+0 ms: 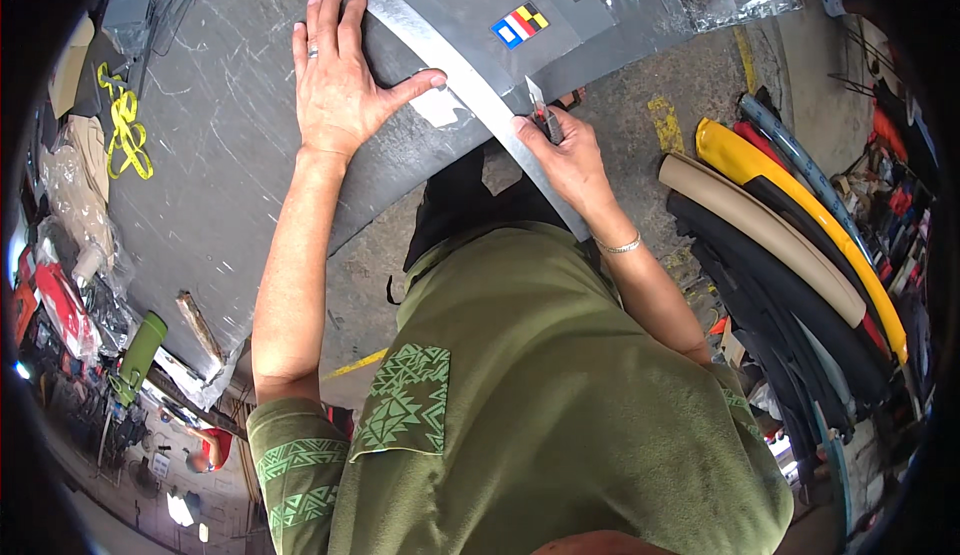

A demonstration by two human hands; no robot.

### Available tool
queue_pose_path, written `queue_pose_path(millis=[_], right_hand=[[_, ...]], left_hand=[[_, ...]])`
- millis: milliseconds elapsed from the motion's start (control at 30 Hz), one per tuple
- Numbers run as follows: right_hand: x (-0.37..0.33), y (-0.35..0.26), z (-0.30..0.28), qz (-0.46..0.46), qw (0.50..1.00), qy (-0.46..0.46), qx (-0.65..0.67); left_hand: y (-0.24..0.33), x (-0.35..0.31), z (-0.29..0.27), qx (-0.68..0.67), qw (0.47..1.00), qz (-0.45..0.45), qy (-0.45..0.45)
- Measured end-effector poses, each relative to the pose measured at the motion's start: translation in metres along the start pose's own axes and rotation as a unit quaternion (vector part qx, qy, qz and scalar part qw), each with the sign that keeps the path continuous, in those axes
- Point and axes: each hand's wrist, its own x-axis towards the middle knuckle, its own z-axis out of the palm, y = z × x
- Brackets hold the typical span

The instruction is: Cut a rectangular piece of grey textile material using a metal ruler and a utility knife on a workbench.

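A long metal straightedge lies at a slant across the front of the dark worktable, along the edge of a grey sheet. My left hand rests on the table to the left of the straightedge, fingers stretched and apart, the thumb reaching to the metal. In my right hand is a utility knife, its blade pointing up and away from me. That hand is at the straightedge's right side, near the table's edge. A patch with coloured flag squares sits on the grey sheet.
A yellow tape measure lies loosely coiled at the table's left. Rolls of material, among them a yellow roll and a beige roll, lean at the right. Clear plastic covers material at the far right. A person in red is at the lower left.
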Motion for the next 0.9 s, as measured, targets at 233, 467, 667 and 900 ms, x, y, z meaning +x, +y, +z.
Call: queue_pose_path(millis=[233, 467, 667, 900], right_hand=[[0.0, 0.0, 0.001, -0.026, 1.0, 0.006, 0.005], [-0.001, -0.007, -0.001, 0.0, 1.0, -0.001, 0.002], [0.001, -0.003, 0.0, -0.018, 1.0, 0.004, -0.012], [0.002, 0.01, 0.0, -0.02, 0.999, 0.01, -0.026]], left_hand=[[0.001, 0.0, 0.0, 0.003, 1.0, -0.003, -0.002], [0.001, 0.001, -0.001, 0.005, 1.0, -0.007, -0.009], [0.0, 0.001, -0.003, 0.002, 1.0, -0.008, -0.009], [0.005, 0.001, -0.005, -0.002, 1.0, -0.02, -0.012]])
